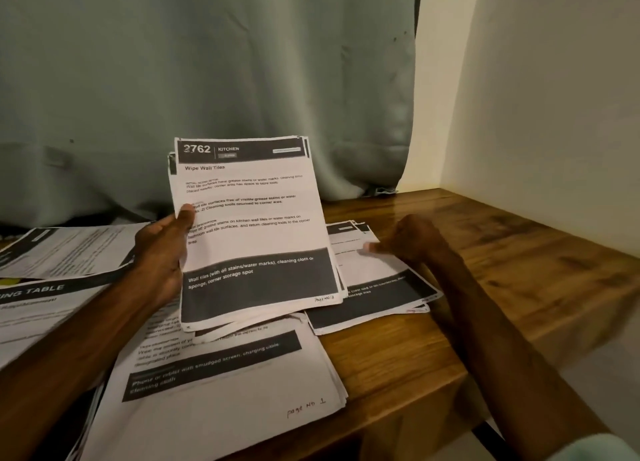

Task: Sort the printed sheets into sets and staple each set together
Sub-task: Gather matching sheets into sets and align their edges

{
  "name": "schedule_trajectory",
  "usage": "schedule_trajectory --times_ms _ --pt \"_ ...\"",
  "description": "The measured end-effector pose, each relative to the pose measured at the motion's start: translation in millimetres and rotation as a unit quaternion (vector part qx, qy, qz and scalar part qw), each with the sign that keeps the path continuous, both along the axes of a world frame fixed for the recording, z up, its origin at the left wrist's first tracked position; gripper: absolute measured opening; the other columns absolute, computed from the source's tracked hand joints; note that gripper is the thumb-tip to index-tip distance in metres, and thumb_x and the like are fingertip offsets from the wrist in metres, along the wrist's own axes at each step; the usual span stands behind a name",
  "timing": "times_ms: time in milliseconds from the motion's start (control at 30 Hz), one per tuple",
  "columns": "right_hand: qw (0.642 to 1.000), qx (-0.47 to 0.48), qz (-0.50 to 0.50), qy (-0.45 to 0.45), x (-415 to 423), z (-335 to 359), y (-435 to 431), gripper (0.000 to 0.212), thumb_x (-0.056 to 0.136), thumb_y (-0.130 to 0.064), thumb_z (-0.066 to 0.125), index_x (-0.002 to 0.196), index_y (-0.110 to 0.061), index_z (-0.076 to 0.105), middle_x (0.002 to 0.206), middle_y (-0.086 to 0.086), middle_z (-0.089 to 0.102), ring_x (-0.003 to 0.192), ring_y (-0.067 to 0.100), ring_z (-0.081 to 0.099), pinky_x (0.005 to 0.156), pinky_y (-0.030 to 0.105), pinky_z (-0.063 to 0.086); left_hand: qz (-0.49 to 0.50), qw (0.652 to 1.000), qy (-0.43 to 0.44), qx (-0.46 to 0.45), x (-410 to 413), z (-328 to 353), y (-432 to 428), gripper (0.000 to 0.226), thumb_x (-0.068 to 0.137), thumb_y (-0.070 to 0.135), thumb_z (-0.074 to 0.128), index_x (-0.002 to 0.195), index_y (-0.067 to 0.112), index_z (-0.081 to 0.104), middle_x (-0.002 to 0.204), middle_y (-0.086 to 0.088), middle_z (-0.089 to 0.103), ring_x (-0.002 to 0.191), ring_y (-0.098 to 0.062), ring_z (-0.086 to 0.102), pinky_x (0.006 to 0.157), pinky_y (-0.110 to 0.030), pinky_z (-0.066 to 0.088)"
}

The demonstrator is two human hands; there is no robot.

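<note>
My left hand [162, 249] grips a small stack of printed sheets [256, 225] by its left edge, thumb on the top page headed "2762 KITCHEN, Wipe Wall Tiles". The stack is raised and tilted toward me. My right hand [405, 240] is blurred, its fingers curled, just over a pile of sheets [374, 287] lying to the right on the wooden table; whether it holds a page I cannot make out. A thicker pile [221, 384] marked "page no 1" lies in front of me. More sheets [59, 252] spread out at the left. No stapler shows.
The wooden table [502, 252] has bare surface at the right, ending at a front edge. A grey-green curtain [207, 79] hangs right behind the table and a pale wall [536, 97] closes off the right side.
</note>
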State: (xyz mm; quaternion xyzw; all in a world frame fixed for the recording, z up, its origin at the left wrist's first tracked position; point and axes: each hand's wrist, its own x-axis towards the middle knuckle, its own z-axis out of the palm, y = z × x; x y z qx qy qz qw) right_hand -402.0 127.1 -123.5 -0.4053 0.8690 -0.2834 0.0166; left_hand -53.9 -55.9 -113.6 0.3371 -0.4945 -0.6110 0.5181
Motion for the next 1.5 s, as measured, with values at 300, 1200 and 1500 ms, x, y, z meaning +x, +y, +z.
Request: schedule_trajectory --times_ms 300,1200,1500 --pt "0.998 0.009 -0.013 -0.065 -6.8 -4.1 -5.5 0.052 0.066 -0.041 0.094 0.097 -0.006 0.073 0.087 0.003 0.069 0.085 0.021 0.066 0.062 0.025 0.047 -0.014 1.000 0.016 0.000 0.3 0.9 3.0 0.016 0.098 0.032 0.067 0.109 0.020 0.072 0.107 -0.004 0.077 0.097 -0.026 0.075 0.087 -0.044 0.058" --pt "0.798 -0.343 0.158 -0.470 22.6 36.7 27.7 0.041 0.099 -0.038 0.064 0.129 -0.010 0.068 0.123 0.016 0.072 0.114 0.038 0.069 0.107 0.056 0.048 -0.070 0.996 0.047 -0.005 5.7 4.5 5.3 0.035 0.099 0.033 0.063 0.131 0.017 0.066 0.115 -0.006 0.077 0.099 -0.025 0.075 0.079 -0.040 0.063" --pt "0.702 -0.318 0.253 -0.585 51.3 35.3 16.5 0.049 0.100 -0.030 0.066 0.144 -0.009 0.056 0.147 0.021 0.054 0.135 0.043 0.052 0.114 0.064 0.037 -0.110 0.990 0.088 0.019 1.2 8.5 12.6 0.031 0.100 0.035 0.061 0.126 0.020 0.068 0.116 -0.005 0.076 0.098 -0.022 0.076 0.075 -0.041 0.065"
